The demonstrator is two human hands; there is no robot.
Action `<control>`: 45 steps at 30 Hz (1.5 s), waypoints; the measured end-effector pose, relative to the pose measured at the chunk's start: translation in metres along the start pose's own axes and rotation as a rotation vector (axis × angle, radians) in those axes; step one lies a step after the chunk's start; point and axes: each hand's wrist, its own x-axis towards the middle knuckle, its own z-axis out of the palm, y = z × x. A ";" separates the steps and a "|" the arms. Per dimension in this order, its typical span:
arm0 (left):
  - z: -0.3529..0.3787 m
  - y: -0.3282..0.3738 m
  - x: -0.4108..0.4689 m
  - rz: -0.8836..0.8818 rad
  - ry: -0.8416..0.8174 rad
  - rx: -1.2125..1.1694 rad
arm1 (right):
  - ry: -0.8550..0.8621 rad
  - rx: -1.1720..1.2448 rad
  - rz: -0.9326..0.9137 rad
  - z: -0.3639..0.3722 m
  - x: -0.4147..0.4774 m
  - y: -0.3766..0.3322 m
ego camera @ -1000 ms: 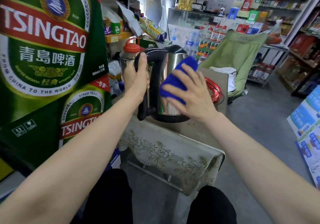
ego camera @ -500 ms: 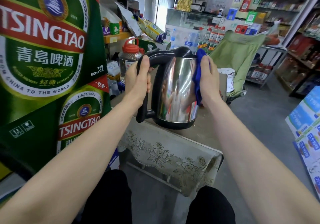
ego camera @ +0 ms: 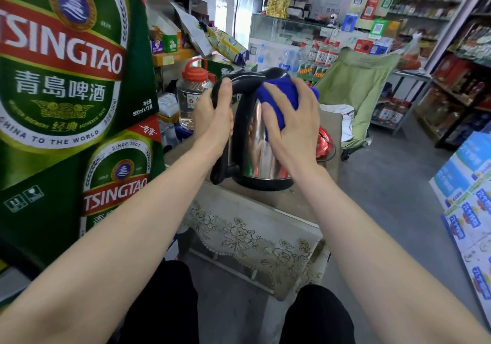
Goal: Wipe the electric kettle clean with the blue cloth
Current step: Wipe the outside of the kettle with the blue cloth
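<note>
Hands: both bare and both on the kettle, one to each side.
Left hand (ego camera: pixel 212 120): closed round the black handle (ego camera: pixel 233 99), thumb laid up along its top curve; it carried the kettle's weight alone.
Right hand (ego camera: pixel 292 128): fingers spread and curled over the blue cloth (ego camera: pixel 281 94), pressing it to the upper shoulder of the body, just under the lid; nothing else was in it.
Electric kettle (ego camera: pixel 259 155): stainless body, black lid and base ring. It stood roughly upright above the small table (ego camera: pixel 279 205); whether the base touched the tabletop or sat just clear of it, I could not tell.
Table: covered with a lace-patterned cloth (ego camera: pixel 252 240) that hung over the near edge.
Nearby: a clear jug with a red cap (ego camera: pixel 192 91) sat close behind the left hand; something red (ego camera: pixel 322 141) lay behind the kettle, mostly hidden.
Progress: judged mid-wipe, upper body and lid area in hand, lower wall and base not yet reached.
Risk, slip: hard sideways pressure from the cloth hand could twist the kettle in a one-handed handle grip.
Risk, knock: a wide stroke leftward could clip the jug.
Risk, snag: setting the kettle down carelessly could catch the lace cloth and drag it.
</note>
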 end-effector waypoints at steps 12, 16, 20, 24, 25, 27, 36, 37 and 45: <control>0.000 0.007 0.006 -0.067 0.109 -0.130 | -0.108 -0.170 -0.379 -0.006 -0.042 0.025; 0.007 0.012 0.007 -0.046 0.106 -0.058 | -0.043 -0.113 -0.223 -0.002 -0.027 0.012; 0.001 0.010 0.010 -0.094 0.162 -0.138 | -0.172 -0.251 -0.568 -0.002 -0.060 0.026; 0.001 0.005 0.002 -0.124 0.154 -0.191 | -0.161 -0.173 -0.541 -0.005 -0.063 0.037; 0.002 0.004 0.000 -0.132 0.142 -0.211 | -0.128 -0.073 -0.427 -0.005 -0.059 0.036; 0.000 0.005 -0.003 -0.144 0.118 -0.254 | -0.080 0.173 -0.075 -0.007 -0.050 0.034; 0.002 0.006 -0.011 -0.114 0.121 -0.246 | -0.061 0.294 0.359 -0.016 -0.067 0.015; 0.002 0.005 -0.011 -0.101 0.111 -0.224 | -0.068 0.222 0.280 -0.013 -0.070 0.012; 0.003 0.001 -0.018 -0.021 -0.100 -0.195 | 0.036 0.298 0.235 -0.028 0.005 0.010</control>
